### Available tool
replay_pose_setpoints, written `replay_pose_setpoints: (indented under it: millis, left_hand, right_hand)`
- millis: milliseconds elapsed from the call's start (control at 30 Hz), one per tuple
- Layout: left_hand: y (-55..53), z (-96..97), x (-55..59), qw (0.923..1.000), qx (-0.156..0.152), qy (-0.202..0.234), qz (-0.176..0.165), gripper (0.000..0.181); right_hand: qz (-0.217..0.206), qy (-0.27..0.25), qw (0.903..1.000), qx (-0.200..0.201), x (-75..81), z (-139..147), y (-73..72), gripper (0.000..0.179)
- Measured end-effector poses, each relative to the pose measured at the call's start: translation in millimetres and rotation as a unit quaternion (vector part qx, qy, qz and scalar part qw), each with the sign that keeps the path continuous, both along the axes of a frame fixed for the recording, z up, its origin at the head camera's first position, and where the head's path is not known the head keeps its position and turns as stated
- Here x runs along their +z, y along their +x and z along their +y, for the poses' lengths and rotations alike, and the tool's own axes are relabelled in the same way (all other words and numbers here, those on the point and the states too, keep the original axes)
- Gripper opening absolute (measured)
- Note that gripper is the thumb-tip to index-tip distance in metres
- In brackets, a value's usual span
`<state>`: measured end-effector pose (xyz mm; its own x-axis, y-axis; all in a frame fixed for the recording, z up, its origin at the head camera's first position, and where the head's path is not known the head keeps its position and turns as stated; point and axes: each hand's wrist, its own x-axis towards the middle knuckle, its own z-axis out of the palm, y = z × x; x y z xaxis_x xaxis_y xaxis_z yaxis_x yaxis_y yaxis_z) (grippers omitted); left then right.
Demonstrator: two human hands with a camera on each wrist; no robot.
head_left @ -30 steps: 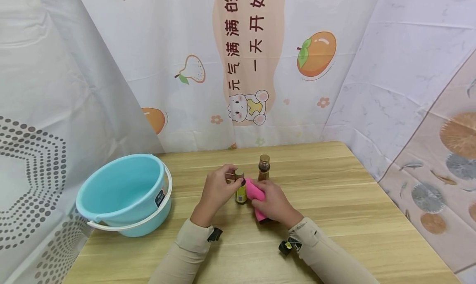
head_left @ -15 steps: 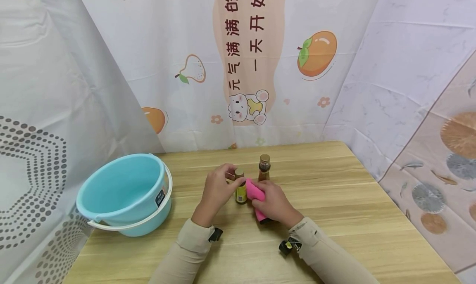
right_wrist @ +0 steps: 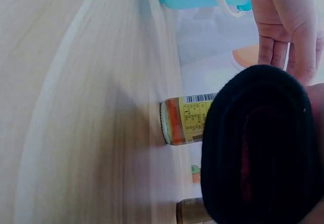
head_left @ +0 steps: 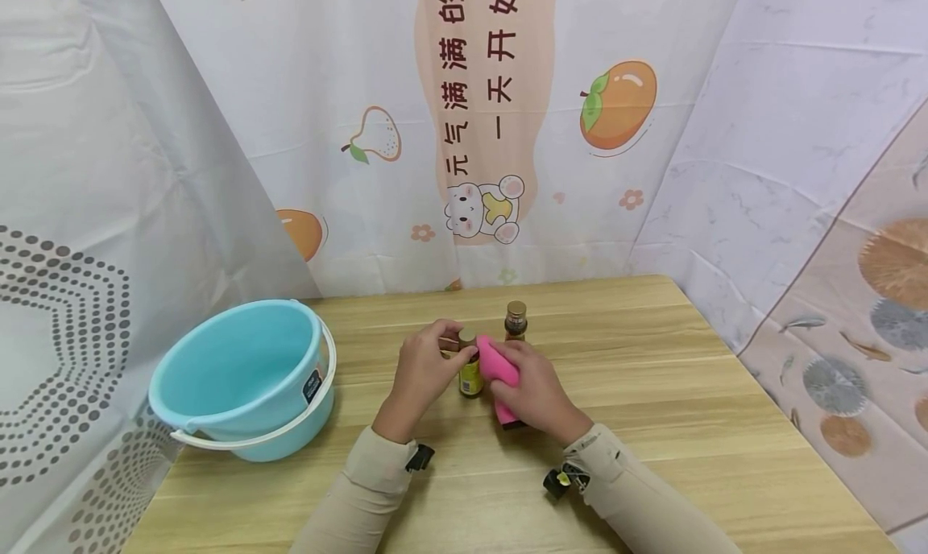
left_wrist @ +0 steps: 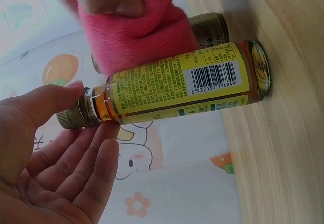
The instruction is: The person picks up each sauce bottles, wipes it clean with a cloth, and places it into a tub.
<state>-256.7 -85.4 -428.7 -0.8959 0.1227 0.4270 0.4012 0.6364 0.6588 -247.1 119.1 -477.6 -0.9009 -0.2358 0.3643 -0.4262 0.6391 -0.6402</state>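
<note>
Watching this up close, I saw the yellow-label bottle (head_left: 470, 377) standing upright on the wooden table (head_left: 725, 425), right between both hands. The left hand (head_left: 426, 375) had thumb and fingers pinched at its cap (left_wrist: 73, 117), while the right hand (head_left: 535, 389) was wrapped tight around a pink cloth (head_left: 499, 366). So the bottle's long axis ran straight up, with the cloth just to its right, probably touching it, though I couldn't swear to contact from that angle. A second bottle (head_left: 515, 319) stood beyond the right hand, its lower body mostly blocked, and those fingers covered part of the cloth too
</note>
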Motion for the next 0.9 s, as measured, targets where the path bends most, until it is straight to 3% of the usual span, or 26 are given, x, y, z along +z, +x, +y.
replay_pose_setpoints:
  millis: [333,900]
  left_hand:
    - [1.3,-0.2,0.8,1.0,-0.007,0.0,-0.005,0.033]
    - [1.0,0.8,0.2,0.9999,-0.015,0.005,-0.004,0.033]
  right_hand:
    - [0.038,-0.016,0.9991,-0.003,1.7,0.3,0.3,0.06]
    - [-0.026,0.026,0.9993,0.0,-5.8,0.9,-2.8,0.065]
